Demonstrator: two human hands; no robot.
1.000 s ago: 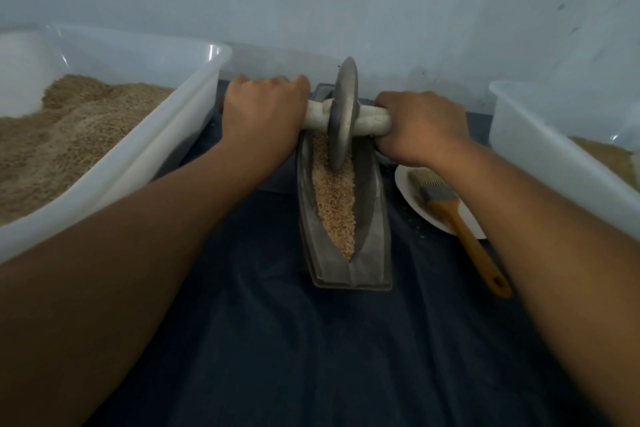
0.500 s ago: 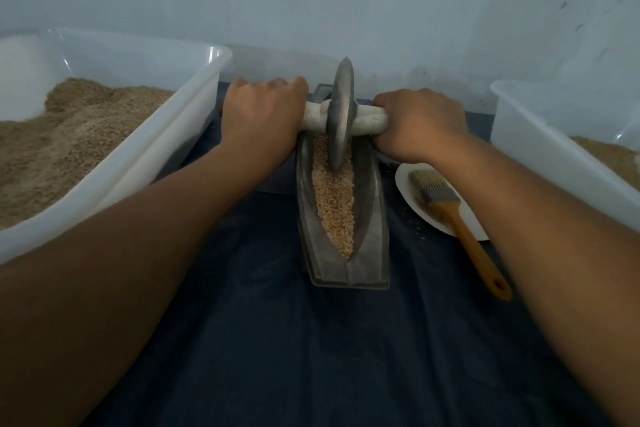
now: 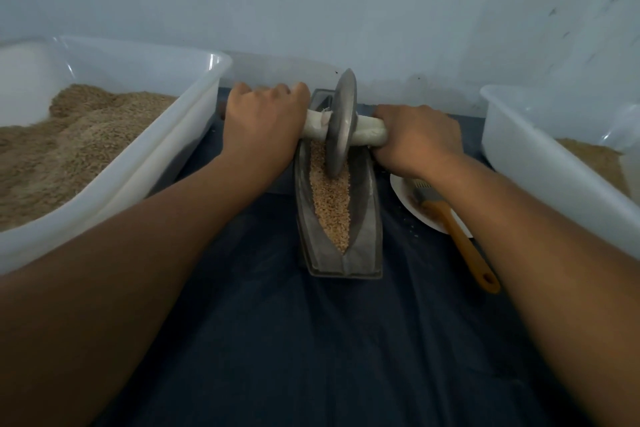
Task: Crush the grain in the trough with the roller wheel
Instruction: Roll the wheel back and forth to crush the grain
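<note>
A grey boat-shaped metal trough (image 3: pixel 367 218) lies lengthwise on the dark cloth, with pale grain (image 3: pixel 330 204) along its groove. A grey metal roller wheel (image 3: pixel 341 125) stands upright in the far half of the trough, its lower edge down in the grain. A white-wrapped axle (image 3: pixel 369 133) runs through the wheel. My left hand (image 3: pixel 263 121) grips the axle's left end and my right hand (image 3: pixel 415 137) grips its right end, both fists curled round it. The trough's far end is hidden behind the wheel and hands.
A large white tub (image 3: pixel 145 163) of grain stands at the left, a second white tub (image 3: pixel 540 170) at the right. Right of the trough, a white plate (image 3: pixel 408 198) holds a brush with an orange handle (image 3: pixel 464 246). A pale wall closes off the back.
The wheel has stayed at the far part of the trough, tilting a little to the right. Both hands keep their grip on the axle.
</note>
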